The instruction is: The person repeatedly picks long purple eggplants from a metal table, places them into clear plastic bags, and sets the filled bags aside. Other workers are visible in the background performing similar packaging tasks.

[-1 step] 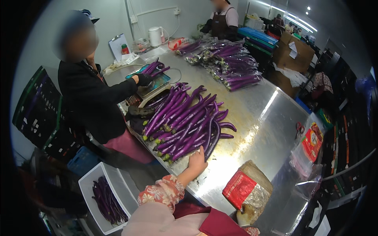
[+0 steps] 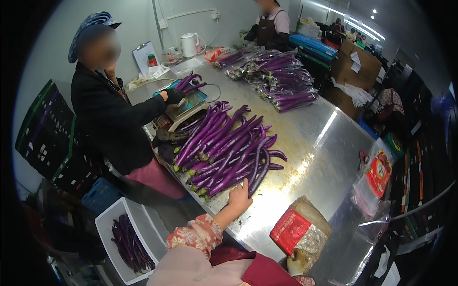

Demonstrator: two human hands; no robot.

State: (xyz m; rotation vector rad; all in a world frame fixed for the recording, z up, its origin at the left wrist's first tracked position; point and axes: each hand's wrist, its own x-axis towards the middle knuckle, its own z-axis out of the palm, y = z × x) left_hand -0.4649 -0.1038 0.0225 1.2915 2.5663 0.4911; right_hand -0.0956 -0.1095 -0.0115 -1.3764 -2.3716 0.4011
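Long purple eggplants (image 2: 224, 148) lie in a heap on the metal table, most with their green stem ends toward the near left. My bare left hand (image 2: 240, 198) is at the heap's near right edge, its fingers closed around the near end of one eggplant (image 2: 260, 177). That eggplant still lies against the others. In a soiled, pale glove, my right hand (image 2: 298, 260) grips the near end of a crumpled brown, red and silvery packet (image 2: 303, 226). The packet is over the table's near edge. The right fingers are partly hidden.
Across the left corner, a co-worker's gloved hand (image 2: 175, 96) holds eggplants over a scale (image 2: 193, 101). Bagged eggplants (image 2: 286, 78) are piled at the far side. A white crate (image 2: 160, 238) with eggplants stands lower left. Plastic bags (image 2: 374, 181) and red scissors (image 2: 364, 156) lie right.
Several eggplants near my left hand have shifted slightly. The co-worker's head has moved a little to the right. My hands stay nearly in place.
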